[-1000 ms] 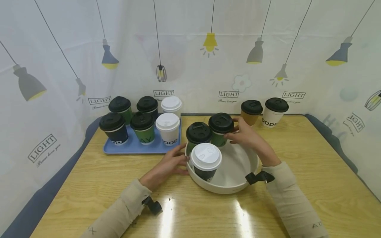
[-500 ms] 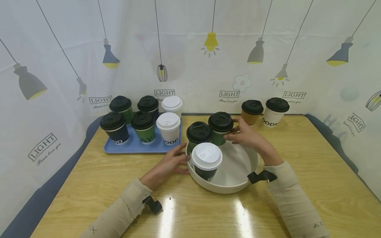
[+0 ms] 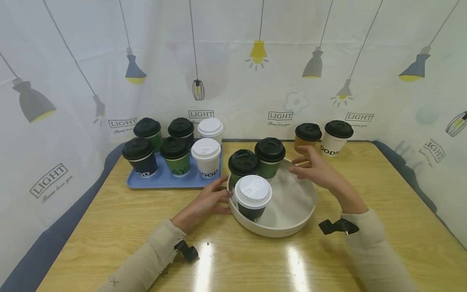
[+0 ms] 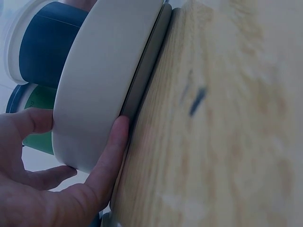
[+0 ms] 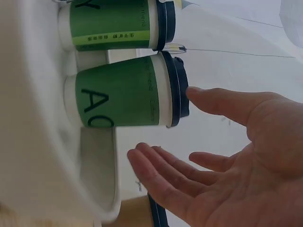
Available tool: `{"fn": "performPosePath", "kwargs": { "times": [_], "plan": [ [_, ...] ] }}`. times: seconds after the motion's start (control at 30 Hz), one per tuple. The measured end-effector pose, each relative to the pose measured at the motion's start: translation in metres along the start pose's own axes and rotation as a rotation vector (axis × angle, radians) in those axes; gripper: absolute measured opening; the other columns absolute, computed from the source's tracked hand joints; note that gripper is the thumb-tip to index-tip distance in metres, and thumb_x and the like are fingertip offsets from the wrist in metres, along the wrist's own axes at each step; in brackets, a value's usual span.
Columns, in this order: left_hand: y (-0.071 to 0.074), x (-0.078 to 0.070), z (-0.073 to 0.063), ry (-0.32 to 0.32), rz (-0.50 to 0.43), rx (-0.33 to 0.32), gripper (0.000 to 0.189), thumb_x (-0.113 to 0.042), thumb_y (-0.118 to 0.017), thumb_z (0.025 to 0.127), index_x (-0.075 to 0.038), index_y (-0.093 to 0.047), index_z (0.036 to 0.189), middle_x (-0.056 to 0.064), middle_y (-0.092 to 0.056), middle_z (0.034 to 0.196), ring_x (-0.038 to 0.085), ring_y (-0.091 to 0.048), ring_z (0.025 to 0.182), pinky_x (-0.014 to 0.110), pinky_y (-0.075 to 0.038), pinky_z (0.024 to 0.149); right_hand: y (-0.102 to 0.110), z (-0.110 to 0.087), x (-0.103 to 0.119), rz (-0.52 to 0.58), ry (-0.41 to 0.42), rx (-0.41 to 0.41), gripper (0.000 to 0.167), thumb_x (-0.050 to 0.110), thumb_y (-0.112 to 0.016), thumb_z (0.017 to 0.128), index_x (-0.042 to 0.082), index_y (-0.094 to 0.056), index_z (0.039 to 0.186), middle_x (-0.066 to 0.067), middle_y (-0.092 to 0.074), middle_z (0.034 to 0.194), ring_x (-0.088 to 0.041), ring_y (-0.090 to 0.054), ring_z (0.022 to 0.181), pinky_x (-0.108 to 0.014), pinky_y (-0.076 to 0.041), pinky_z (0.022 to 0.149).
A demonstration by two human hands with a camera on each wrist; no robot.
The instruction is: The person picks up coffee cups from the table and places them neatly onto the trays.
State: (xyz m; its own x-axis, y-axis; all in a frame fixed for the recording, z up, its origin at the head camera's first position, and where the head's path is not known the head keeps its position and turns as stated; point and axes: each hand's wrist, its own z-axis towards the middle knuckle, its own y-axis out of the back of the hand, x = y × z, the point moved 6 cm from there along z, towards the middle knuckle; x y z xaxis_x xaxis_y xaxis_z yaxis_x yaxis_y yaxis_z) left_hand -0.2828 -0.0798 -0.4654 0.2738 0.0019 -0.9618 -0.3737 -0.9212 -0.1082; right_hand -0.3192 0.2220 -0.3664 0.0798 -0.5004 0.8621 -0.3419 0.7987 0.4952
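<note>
My left hand [image 3: 202, 205] holds the near-left side of a round white tray [image 3: 271, 232], with one finger at its rim [image 4: 56, 101] and another digit low against its outer wall. Inside the tray stand a black cup with a white lid [image 3: 253, 196] and two green cups with black lids, the front one [image 3: 243, 164] and the back one [image 3: 270, 156]. My right hand [image 3: 317, 170] is over the tray's right side, fingers spread and holding nothing. In the right wrist view, its thumb tip [image 5: 195, 93] is right by the black lid of the nearer green cup [image 5: 123, 94].
Several lidded cups stand in two rows on a blue tray [image 3: 168, 184] at the left. Behind my right hand are a brown cup [image 3: 308, 132] and a white cup [image 3: 337, 138], both black-lidded. A patterned curtain [image 3: 233, 93] borders the wooden table [image 3: 146, 219].
My right hand has let go of the back green cup and drawn away to the right. That cup stays in the round tray. My left hand has kept its place.
</note>
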Motion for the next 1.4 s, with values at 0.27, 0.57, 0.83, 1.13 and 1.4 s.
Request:
{"fn": "performPosePath", "kwargs": {
  "times": [0.27, 0.57, 0.83, 1.13, 1.4],
  "plan": [
    [0.002, 0.001, -0.001, 0.0, 0.003, 0.003, 0.075, -0.012, -0.055, 0.098, -0.016, -0.022, 0.165, 0.027, -0.047, 0.15, 0.025, -0.069, 0.107, 0.045, -0.065, 0.09, 0.026, -0.015, -0.014, -0.028, 0.042, -0.203, 0.069, 0.022, -0.058, 0.106, 0.001, -0.021, 0.16, -0.032, -0.05, 0.143, -0.033, -0.064, 0.121, -0.03, -0.064, 0.087],
    [0.002, 0.003, -0.002, 0.005, -0.008, 0.002, 0.076, -0.013, -0.057, 0.097, -0.016, -0.022, 0.165, 0.026, -0.047, 0.152, 0.025, -0.069, 0.109, 0.045, -0.065, 0.09, 0.06, -0.012, -0.047, 0.046, 0.02, -0.591, 0.053, 0.024, -0.057, 0.104, 0.004, -0.04, 0.151, 0.0, -0.056, 0.116, 0.008, -0.062, 0.087, -0.016, -0.062, 0.072],
    [0.0, 0.002, -0.004, 0.006, 0.003, 0.01, 0.073, -0.015, -0.057, 0.099, -0.018, -0.024, 0.164, 0.024, -0.046, 0.152, 0.027, -0.068, 0.112, 0.045, -0.064, 0.092, 0.089, 0.002, -0.094, 0.028, -0.117, -0.804, 0.058, 0.027, -0.055, 0.099, 0.011, -0.037, 0.152, 0.005, -0.058, 0.115, 0.0, -0.06, 0.089, -0.011, -0.056, 0.066],
    [0.001, 0.001, -0.001, 0.008, 0.009, 0.002, 0.073, -0.016, -0.057, 0.099, -0.018, -0.024, 0.164, 0.023, -0.047, 0.152, 0.028, -0.068, 0.112, 0.045, -0.064, 0.091, 0.127, 0.028, -0.118, -0.161, -0.183, -0.755, 0.093, 0.043, -0.062, 0.096, 0.008, -0.008, 0.163, -0.036, -0.027, 0.157, -0.05, -0.039, 0.14, -0.06, -0.043, 0.111],
    [0.002, 0.0, -0.001, 0.009, -0.012, -0.012, 0.074, -0.014, -0.058, 0.098, -0.017, -0.025, 0.164, 0.025, -0.047, 0.151, 0.025, -0.068, 0.109, 0.046, -0.065, 0.09, 0.144, 0.051, -0.118, -0.237, -0.129, -0.536, 0.111, 0.051, -0.066, 0.096, 0.012, 0.01, 0.166, -0.041, 0.004, 0.164, -0.062, -0.007, 0.151, -0.08, -0.023, 0.117]
  ]
}}
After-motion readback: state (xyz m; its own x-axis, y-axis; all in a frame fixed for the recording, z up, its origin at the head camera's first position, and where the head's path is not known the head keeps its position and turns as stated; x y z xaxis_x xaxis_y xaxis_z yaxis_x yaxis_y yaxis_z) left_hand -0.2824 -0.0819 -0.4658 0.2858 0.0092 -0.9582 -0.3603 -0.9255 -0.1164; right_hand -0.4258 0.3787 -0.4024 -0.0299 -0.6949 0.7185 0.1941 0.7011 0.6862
